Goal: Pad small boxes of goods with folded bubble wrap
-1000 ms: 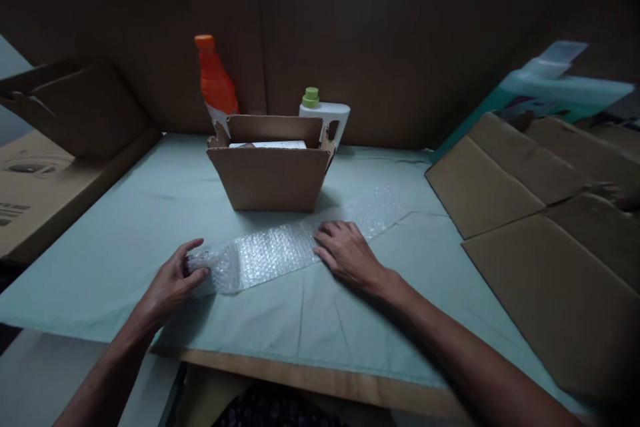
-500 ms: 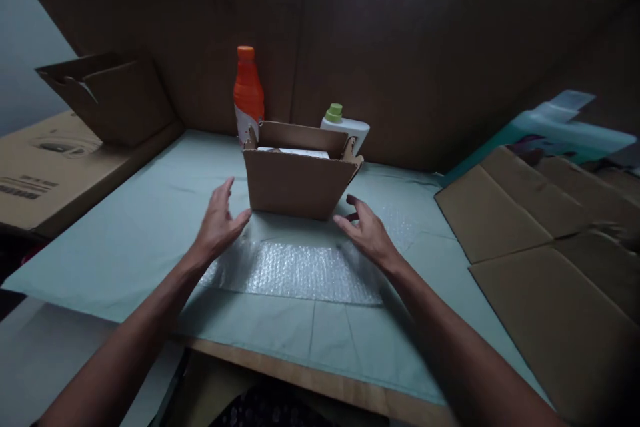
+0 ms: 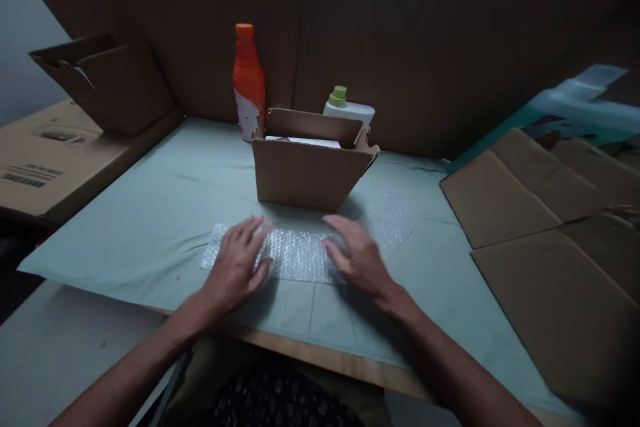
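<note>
A strip of clear bubble wrap (image 3: 297, 257) lies flat on the cloth-covered table in front of me. Over its left part is my left hand (image 3: 240, 257), fingers apart and holding nothing. My right hand (image 3: 355, 253) hovers by its right part, thumb and fingers spread, slightly blurred. Whether either hand touches the wrap I cannot tell. Just beyond both hands stands a small open cardboard box (image 3: 305, 173), with the top of a white item (image 3: 305, 142) showing inside. More bubble wrap (image 3: 393, 217) lies to the right of that box.
Behind the box stand an orange bottle (image 3: 249, 83) and a white bottle with a green cap (image 3: 345, 103). Left are a large flat carton (image 3: 45, 153) and an open box (image 3: 125, 90). Folded cardboard (image 3: 505, 193) and a teal container (image 3: 555, 110) are on the right. Tall cardboard (image 3: 400, 33) walls the back.
Both hands have drawn back from the sides of the small box toward me and closer together, now over the bubble wrap. The camera view has tilted downward slightly.
</note>
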### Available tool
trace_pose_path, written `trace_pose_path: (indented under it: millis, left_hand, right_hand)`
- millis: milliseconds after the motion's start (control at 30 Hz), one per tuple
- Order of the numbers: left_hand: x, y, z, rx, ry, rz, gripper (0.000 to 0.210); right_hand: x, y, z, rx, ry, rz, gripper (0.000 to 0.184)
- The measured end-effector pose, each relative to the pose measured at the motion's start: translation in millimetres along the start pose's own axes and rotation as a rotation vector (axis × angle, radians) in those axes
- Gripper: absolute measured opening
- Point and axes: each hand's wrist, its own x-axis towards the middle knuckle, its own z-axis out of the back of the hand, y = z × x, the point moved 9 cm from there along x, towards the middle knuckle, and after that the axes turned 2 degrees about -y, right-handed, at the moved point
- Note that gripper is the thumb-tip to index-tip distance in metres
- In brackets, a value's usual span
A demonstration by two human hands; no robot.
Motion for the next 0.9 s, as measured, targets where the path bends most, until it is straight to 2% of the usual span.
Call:
trace_pose_path:
  millis: [100,133,200,300,367,433,500,567,633,767,833,900]
  left_hand:
    - [-34.4,-12.2,-27.7,0.012,0.233,-0.045,0.047]
    - [-42.5,-8.8,-31.5,-0.017,0.283,-0.046,0.047]
    - [-53.7,6.6,-27.4,-0.117,0.311,-0.032,0.044]
    - [-63.8,47.3,-3.0,-0.178,0.198,0.085,0.040]
    - [-70.5,79.4,15.8,-0.068,0.067,0.248,0.044]
    - [-77.6,103.9,27.5,0.098,-0.010,0.429,0.052]
    - [-80.5,115.1,29.3,0.220,-0.018,0.559,0.055]
    - [-76.9,114.1,26.3,0.258,-0.020,0.602,0.048]
    - [-70.3,106.5,25.6,0.250,-0.051,0.592,0.034]
    - [-57.9,91.9,35.3,0.218,-0.066,0.550,0.021]
    - [-46.4,84.7,42.1,0.193,-0.040,0.510,0.020]
    - [-26.3,74.4,43.8,0.171,0.001,0.443,0.016]
  right_hand:
    - [-23.8,38.0,-34.6,-0.096,0.144,0.202,0.027]
    - [-32.1,40.1,-37.5,-0.120,0.157,0.222,0.026]
    - [-48.5,30.2,-27.1,-0.149,0.127,0.213,0.023]
    - [-67.8,-7.9,10.1,-0.207,0.032,0.093,0.024]
    - [-73.2,-36.2,31.2,-0.281,-0.011,-0.043,0.026]
    - [-72.3,-57.8,37.6,-0.363,0.005,-0.180,0.029]
    - [-66.4,-69.6,32.1,-0.405,0.050,-0.287,0.029]
    - [-58.0,-71.5,24.0,-0.366,0.073,-0.349,0.023]
    - [-51.9,-64.8,22.8,-0.246,0.037,-0.368,0.016]
    - [-68.8,-38.9,43.0,0.112,-0.069,-0.393,0.015]
    - [-93.0,-19.5,54.9,0.225,-0.069,-0.413,0.035]
    - [-120.7,7.7,60.6,0.269,-0.015,-0.396,0.058]
